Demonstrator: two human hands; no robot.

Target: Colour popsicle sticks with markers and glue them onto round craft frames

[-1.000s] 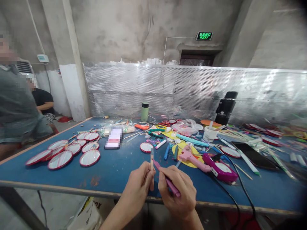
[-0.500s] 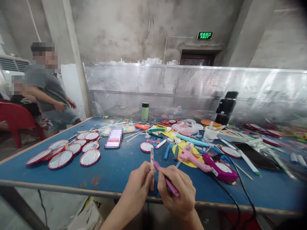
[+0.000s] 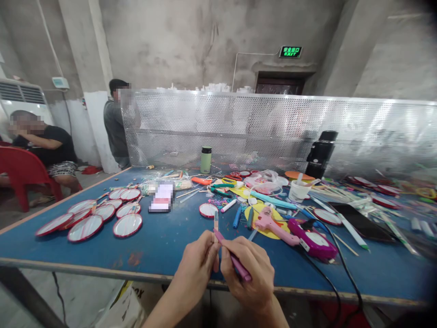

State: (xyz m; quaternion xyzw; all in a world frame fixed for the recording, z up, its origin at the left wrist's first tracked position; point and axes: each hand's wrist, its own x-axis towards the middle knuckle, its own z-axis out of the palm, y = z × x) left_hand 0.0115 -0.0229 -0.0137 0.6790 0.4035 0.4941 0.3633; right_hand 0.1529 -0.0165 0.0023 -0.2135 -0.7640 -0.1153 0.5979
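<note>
Above the near edge of the table [image 3: 164,257]: a flat pale stick [image 3: 216,222], bluish near its top, is held nearly upright.
Left hand [image 3: 196,259]: fingers are curled in, and the stick is pinched between thumb and forefinger.
Right hand [image 3: 251,271]: fingers are closed round a purple pen [image 3: 241,268]; its tip is aimed at the stick, though whether contact is made cannot be told.
Since 0.5 s ago: the right hand and pen have been shifted slightly left, so that the stick is now overlapped by the tip.
Far left: 1 person in grey [image 3: 115,125] is now seen farther back, beside the perforated screen [image 3: 191,118].
</note>
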